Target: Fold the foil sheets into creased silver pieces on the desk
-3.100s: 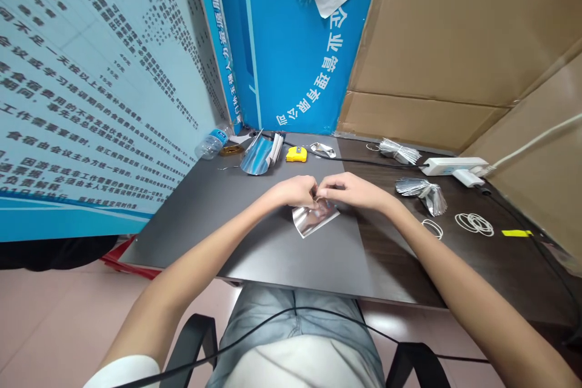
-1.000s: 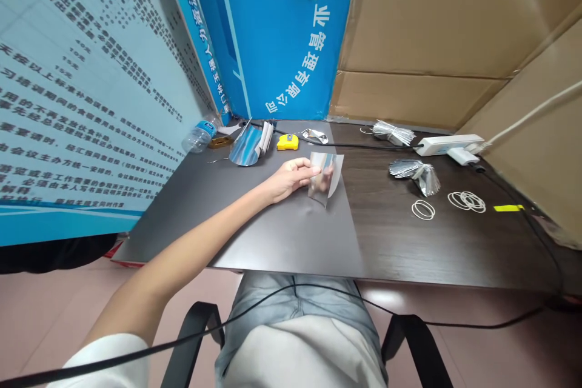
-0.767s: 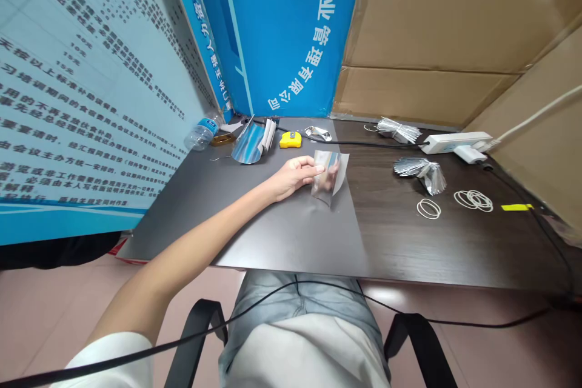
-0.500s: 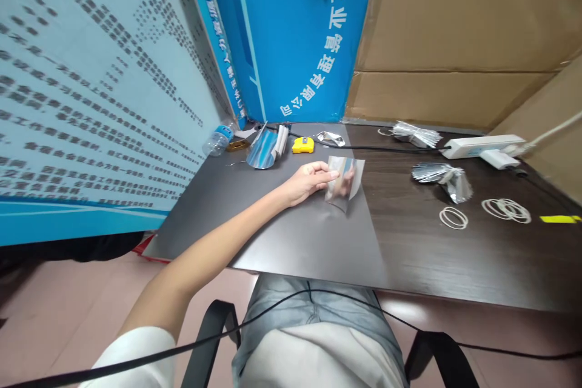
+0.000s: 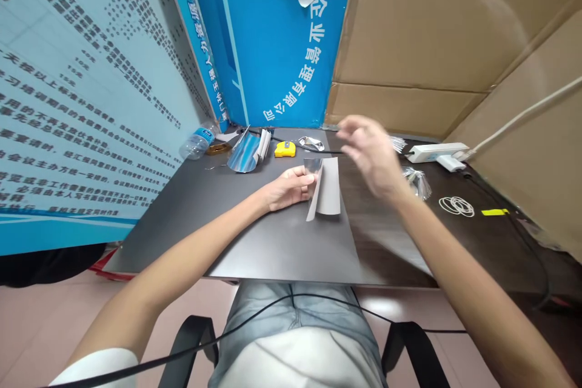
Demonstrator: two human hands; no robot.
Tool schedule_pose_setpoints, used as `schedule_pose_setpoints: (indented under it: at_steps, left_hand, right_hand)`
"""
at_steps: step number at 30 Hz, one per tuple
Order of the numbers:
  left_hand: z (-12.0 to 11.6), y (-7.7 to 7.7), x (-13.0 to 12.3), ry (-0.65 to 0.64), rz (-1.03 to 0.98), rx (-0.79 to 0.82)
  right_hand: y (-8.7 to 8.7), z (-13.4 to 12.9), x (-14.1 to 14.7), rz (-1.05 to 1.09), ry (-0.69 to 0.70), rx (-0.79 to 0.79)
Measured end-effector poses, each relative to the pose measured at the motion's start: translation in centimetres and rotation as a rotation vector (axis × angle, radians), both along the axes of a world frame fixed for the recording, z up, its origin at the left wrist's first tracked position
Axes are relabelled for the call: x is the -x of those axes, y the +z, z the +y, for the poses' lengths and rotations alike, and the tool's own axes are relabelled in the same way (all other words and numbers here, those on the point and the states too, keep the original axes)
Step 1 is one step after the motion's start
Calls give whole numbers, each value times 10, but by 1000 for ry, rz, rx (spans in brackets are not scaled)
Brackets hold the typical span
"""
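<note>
My left hand (image 5: 291,188) pinches the left edge of a curled silvery sheet (image 5: 328,188), thumb in front, above the grey mat. The sheet's right part shows a matte grey face; its upper left is shiny. Raised over the back of the table, my right hand (image 5: 370,154) is blurred, its fingers apart and nothing visible in them. A yellow tape measure (image 5: 285,149) lies behind the sheet, with a curved shiny sheet (image 5: 248,151) to its left. Partly hidden by my right arm is a silvery bundle (image 5: 417,183).
A power strip (image 5: 436,151) sits at the back right, white rings (image 5: 456,207) in front of it. Near the left panel lies a plastic bottle (image 5: 197,142). Blue and cardboard panels (image 5: 409,42) stand along the back. A black cable crosses over my lap.
My right hand has come into view over the table. The sheet in my left hand has turned and now shows its matte grey side. The whole view has shifted to the right.
</note>
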State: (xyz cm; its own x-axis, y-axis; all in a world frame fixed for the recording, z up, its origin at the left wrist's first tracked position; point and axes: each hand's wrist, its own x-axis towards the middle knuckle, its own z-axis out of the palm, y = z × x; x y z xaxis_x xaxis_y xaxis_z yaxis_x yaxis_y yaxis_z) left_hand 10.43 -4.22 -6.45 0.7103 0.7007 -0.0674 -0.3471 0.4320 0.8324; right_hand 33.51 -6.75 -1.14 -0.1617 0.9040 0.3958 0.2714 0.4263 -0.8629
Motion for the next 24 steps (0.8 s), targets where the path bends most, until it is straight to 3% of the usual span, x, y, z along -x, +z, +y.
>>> schedule_pose_setpoints:
  at_steps: [4,6,11,15,19,24]
  left_hand:
    - [-4,-3,-5,-26,-25,-6]
    - [-4,-4,-7,14,-23,-36]
    - [-4,-7,-10,74,-29,-55]
    - [-8,-12,-16,167,25,-119]
    - [-16,-12,-20,342,128,-321]
    - [-27,1,-14,446,290,-656]
  right_hand:
    - [-32,-1,24,378,339,365]
    - [-38,-5,31,461,382,422]
    - [-37,-14,33,525,230,475]
    - [-42,-14,33,478,167,405]
    - [-47,-12,33,511,17,374]
    - [-46,-11,32,519,-5,377]
